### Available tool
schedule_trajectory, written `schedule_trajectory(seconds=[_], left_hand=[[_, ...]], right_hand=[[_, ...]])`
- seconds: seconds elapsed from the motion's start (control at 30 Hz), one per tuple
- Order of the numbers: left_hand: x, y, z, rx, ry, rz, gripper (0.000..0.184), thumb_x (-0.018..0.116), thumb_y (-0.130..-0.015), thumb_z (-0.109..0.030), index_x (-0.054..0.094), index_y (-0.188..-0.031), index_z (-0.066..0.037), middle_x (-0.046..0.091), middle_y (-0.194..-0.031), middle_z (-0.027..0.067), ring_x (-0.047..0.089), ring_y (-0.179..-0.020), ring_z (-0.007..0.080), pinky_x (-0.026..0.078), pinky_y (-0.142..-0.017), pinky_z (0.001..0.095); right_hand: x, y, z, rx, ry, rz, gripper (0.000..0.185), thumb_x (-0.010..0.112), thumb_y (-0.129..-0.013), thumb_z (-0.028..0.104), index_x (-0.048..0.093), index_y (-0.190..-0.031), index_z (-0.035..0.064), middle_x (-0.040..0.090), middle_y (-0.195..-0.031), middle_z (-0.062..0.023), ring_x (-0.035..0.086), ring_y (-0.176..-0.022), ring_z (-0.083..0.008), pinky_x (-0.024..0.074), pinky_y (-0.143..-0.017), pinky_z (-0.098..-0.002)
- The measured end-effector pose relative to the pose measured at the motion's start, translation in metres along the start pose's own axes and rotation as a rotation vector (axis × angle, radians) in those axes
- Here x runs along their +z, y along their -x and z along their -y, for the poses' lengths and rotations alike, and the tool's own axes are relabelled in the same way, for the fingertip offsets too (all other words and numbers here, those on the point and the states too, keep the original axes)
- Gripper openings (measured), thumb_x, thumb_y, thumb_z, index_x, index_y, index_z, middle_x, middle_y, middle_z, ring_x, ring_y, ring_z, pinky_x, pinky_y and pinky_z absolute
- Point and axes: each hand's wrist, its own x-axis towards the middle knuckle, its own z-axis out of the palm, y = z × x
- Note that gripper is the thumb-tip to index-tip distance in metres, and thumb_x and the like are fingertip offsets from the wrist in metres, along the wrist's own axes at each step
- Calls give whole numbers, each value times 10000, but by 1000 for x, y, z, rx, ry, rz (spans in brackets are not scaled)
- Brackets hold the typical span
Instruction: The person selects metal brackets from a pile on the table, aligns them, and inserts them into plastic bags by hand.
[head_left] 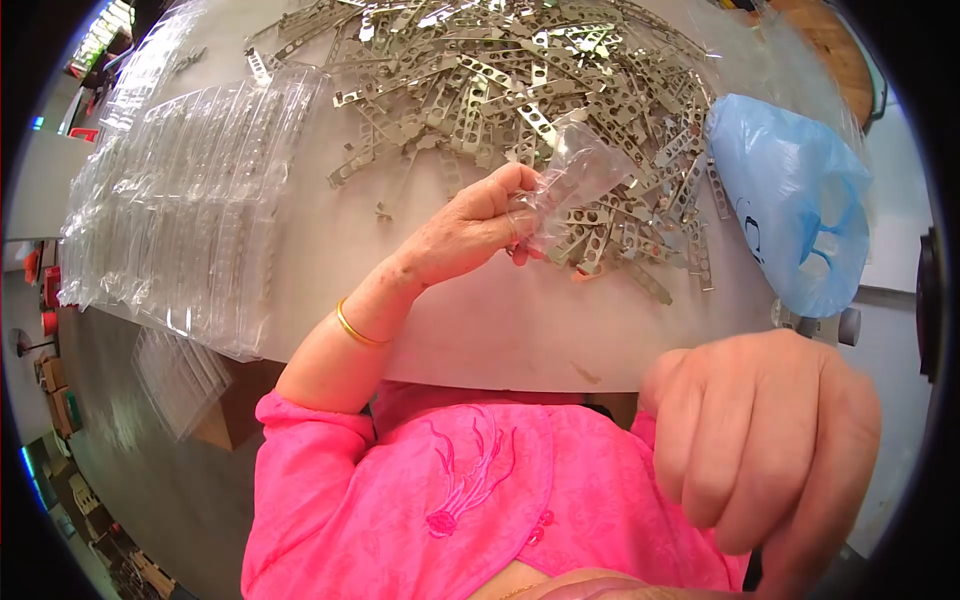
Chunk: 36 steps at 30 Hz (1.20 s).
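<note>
My left hand (480, 222), with a gold bangle on its wrist, is closed on a crumpled clear plastic bag (590, 165). Both are above the near part of a big heap of perforated metal strips (490, 75). Close to the camera, my right hand (765, 440) is raised over the table's front right edge. Its fingers are curled in with the knuckles showing, and whatever may be inside them is hidden. A tiny loose metal piece (383, 211) lies on the white table (440, 335), left of my left hand.
Rows of clear plastic packs (180, 200) cover the table's left side. A blue plastic bag (785, 200) lies at the right edge beside the heap. Below the table at left stands a cardboard box (235, 405) with more clear packs (180, 380).
</note>
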Motion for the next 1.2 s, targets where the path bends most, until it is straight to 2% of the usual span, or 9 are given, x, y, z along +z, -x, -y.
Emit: schedule_trajectory(seconds=[0.23,0.37,0.53,0.63,0.97,1.07,1.13,1.17,1.2], left_hand=[[0,2,-1,-16,-27,39,287,537,-1024,-100,465,-1291,-21,680,-977,55,672,-858,94,517,-696,229],[2,2,-2,-15,-34,26,285,542,-1027,-115,471,-1287,-24,692,-976,58,648,-829,77,514,-699,225],[1,2,-2,-16,4,25,285,553,-1026,-127,472,-1280,-26,693,-972,55,645,-820,73,515,-697,224],[2,2,-2,-18,-2,16,287,559,-1025,-133,471,-1276,-27,691,-981,55,655,-835,78,521,-699,226],[-3,1,0,25,9,30,288,555,-1019,-108,462,-1278,-26,675,-987,59,701,-888,128,535,-693,238],[-3,1,-2,41,18,19,292,548,-1015,-88,451,-1283,-29,653,-1007,54,708,-909,149,538,-694,244],[-3,2,-3,50,42,0,299,544,-1012,-75,441,-1289,-30,635,-1020,49,707,-905,156,535,-690,247],[-3,1,-2,52,45,2,299,544,-1012,-75,441,-1289,-30,635,-1020,49,707,-905,156,535,-690,247],[-4,1,-1,70,54,-13,296,539,-1013,-72,442,-1289,-30,635,-1023,52,706,-904,157,531,-687,248]], right_hand=[[-12,-15,-8,-4,-220,225,15,719,-840,-7,722,-855,-6,607,-673,-51,401,-430,-66,237,-381,-225],[-3,-4,13,230,-161,-10,19,712,-850,-9,711,-867,-15,616,-680,-61,400,-431,-66,236,-384,-220],[-3,6,2,12,-182,-34,43,704,-859,-10,684,-896,-21,608,-659,-66,407,-430,-69,243,-387,-217],[-9,-3,6,71,-115,103,41,710,-858,-2,683,-885,-18,600,-647,-62,414,-427,-72,242,-382,-220],[-5,-4,3,-28,-138,91,45,704,-864,26,690,-844,-13,599,-647,-68,427,-433,-72,242,-382,-224],[-16,-1,28,278,-26,122,137,617,-956,100,658,-867,3,587,-680,-57,474,-454,-81,294,-385,-212],[-40,-12,28,335,-79,426,193,736,-856,49,626,-998,-21,680,-781,-138,621,-562,-210,511,-523,-318],[-37,-6,26,338,-76,426,193,736,-856,49,626,-998,-21,680,-781,-138,621,-562,-210,511,-523,-318],[-32,6,23,175,148,122,173,700,-871,46,592,-985,-27,642,-732,-123,591,-545,-193,486,-510,-304]])
